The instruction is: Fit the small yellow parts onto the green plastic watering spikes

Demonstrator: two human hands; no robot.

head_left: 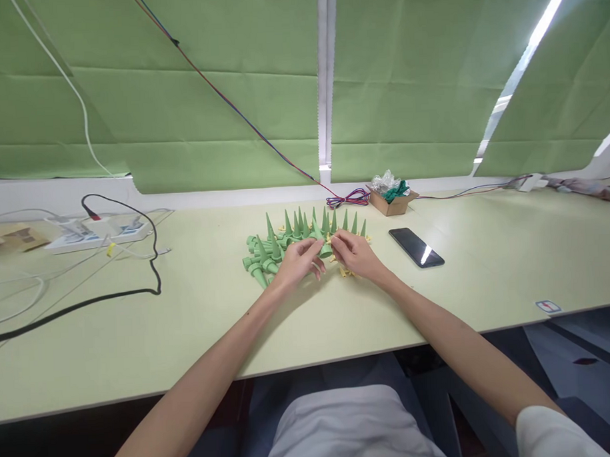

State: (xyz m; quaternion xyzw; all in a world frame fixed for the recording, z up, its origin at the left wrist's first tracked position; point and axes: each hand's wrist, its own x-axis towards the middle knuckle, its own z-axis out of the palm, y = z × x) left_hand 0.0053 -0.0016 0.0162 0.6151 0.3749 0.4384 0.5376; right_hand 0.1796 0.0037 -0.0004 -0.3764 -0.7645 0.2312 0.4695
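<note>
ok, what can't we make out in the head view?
- Head view: whether the right hand pinches a small piece; its fingers hide it.
- Head view: whole green cone in the left hand; fingers cover part.
- Head view: yellow pieces' detail; too small.
- Head view: black cable's far end; left edge cuts it off.
</note>
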